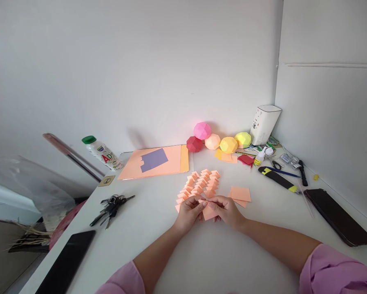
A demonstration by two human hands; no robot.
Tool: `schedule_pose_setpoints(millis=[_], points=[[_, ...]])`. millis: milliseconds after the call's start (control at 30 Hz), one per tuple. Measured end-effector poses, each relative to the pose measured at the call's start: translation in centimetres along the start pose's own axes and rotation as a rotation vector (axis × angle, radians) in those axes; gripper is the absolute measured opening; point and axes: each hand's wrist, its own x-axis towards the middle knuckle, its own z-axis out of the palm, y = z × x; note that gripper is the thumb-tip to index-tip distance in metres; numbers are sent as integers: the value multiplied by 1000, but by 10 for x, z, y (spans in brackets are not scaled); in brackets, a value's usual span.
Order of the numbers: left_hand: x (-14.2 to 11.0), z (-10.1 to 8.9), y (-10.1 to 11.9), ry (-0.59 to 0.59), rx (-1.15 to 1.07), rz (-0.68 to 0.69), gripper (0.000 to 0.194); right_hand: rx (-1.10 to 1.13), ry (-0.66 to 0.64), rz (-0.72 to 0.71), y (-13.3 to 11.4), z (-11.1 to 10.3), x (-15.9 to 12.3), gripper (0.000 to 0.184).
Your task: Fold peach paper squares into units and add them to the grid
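Observation:
Between my two hands is a small peach paper square [210,213], its upper edge pinched by thumbs and fingers. My left hand [189,212] grips its left side, and my right hand [229,210] grips the right side. Just beyond my fingers, folded peach paper pieces [198,184] stand in several slanting rows on the table. To the right of my right hand lie flat peach paper squares [241,195], overlapping one another. Part of the held square is covered by my thumbs.
Faceted paper balls [212,141] sit along the wall. A utility knife [278,179], glue bottle [259,157] and dark case [339,216] lie right. Left are keys [113,208], a black phone-like slab [67,261], a white bottle [103,153] and peach sheets [168,169] under purple paper [154,159].

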Motion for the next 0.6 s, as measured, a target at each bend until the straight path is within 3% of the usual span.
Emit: schedule_pose_setpoints(millis=[600], points=[[1, -4, -5, -39, -6, -21, 28, -42, -53, 8, 2, -2, 1, 30]])
